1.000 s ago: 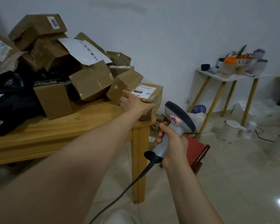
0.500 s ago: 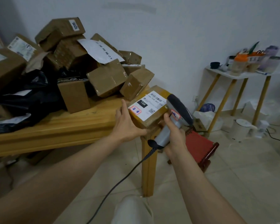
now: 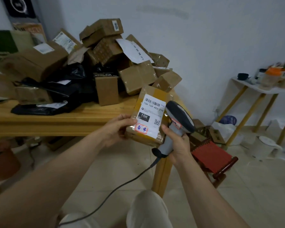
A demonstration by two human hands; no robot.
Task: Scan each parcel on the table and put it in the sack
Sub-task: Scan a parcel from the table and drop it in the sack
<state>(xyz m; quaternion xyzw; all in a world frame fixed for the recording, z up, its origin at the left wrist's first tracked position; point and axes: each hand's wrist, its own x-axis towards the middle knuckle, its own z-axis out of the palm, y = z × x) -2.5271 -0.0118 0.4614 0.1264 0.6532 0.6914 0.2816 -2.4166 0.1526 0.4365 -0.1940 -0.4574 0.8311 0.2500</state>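
Head view: left hand [image 3: 115, 129] grips the parcel [image 3: 152, 112] at its lower left edge, thumb on the white label [image 3: 150, 116]; parcel held in the air, tilted, just off the near right corner of the desk [image 3: 64, 119], label face up toward the camera. Label reads "15H", with a barcode at the top and a red-framed stamp at the bottom. Right hand [image 3: 179, 145] closed around the handle of the scanner [image 3: 178, 124]; scanner head sits just beside the parcel's right edge, touching or nearly so, cannot tell which. Cable [image 3: 122, 183] runs from the handle base down toward the lower left. On the desk behind: heap of cardboard boxes [image 3: 135, 76] and black bags [image 3: 56, 92]. Red stool [image 3: 212, 155] on the floor to the right.
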